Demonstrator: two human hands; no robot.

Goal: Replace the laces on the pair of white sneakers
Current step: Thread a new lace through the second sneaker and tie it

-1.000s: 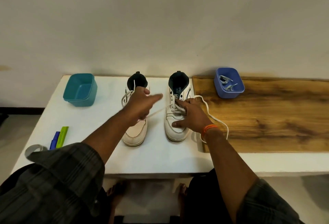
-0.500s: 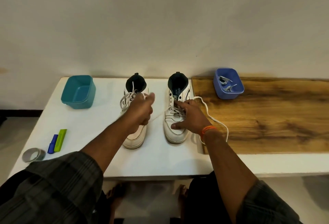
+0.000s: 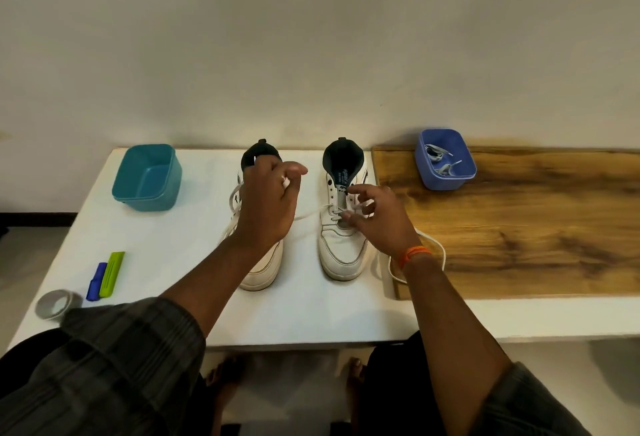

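Setting: a plain pale wall behind a white table [image 3: 311, 311]; a wooden board [image 3: 519, 227] lies on the table's right part.
Sneakers: the pair stands side by side mid-table, toes toward the person, long axes running front to back. The left sneaker [image 3: 258, 269] is mostly hidden under the left forearm; the right sneaker [image 3: 341, 248] is in plain sight.
Lace: a white lace [image 3: 310, 215] is partly threaded through the right sneaker's lower eyelets. One end runs leftward toward the left hand; the other curves off the shoe's right side onto the board, behind the right wrist.
Left hand: the left hand [image 3: 270, 203] is raised above the left sneaker, fingers curled, pinching the pale lace tip.
Right hand: the right hand [image 3: 379, 219] hovers over the right sneaker's tongue, fingers loosely spread at the eyelet rows. Whether they pinch the lace I cannot tell.
Key relation: the open upper eyelets lie just ahead of the right fingertips, so the right hand is the nearer one; the left hand's strand crosses the gap between the shoes.
Change: half a second ago the right hand lay flat on the laces and the left hand was lower; now the left is higher and the right has lifted with fingers apart.
Others: a teal tub [image 3: 147, 177] at left, a blue tub [image 3: 445, 158] holding laces on the board.
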